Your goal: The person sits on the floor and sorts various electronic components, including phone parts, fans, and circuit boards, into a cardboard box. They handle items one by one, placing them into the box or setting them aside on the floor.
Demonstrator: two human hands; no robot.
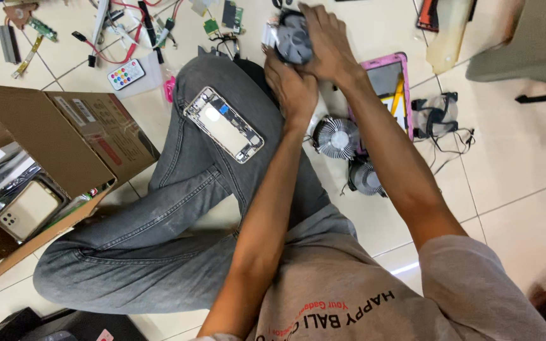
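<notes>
- Head view: a small grey cooling fan (293, 39) — round blades in a squarish frame — is held up over the person's raised knee, above the tiled floor (513, 170).
- The right hand (328, 44) is clamped over the fan's far side and top, fingers wrapped around the frame; the left hand (293, 88) closes on it from below and the near side, thumb up against the edge. So the fan sits between the two hands, touching both.
- Handling, as a judgement: it looks light and stiff, plastic, with thin blades that would likely snap or bend if pressed — the outer frame and corners are the safe place to take hold, not the hub or vanes. Whether wires trail from it I cannot tell.
- On the thigh of the grey jeans (178, 208) lies an opened phone (225, 124), back off, apart from both hands.
- Just below the left wrist, on the floor, sit a finned round heatsink (336, 136) and a second one (366, 178); a pink-cased tablet (392, 82) lies beside the right forearm.
- A cardboard box (64, 145) with more phones stands well to the left.
</notes>
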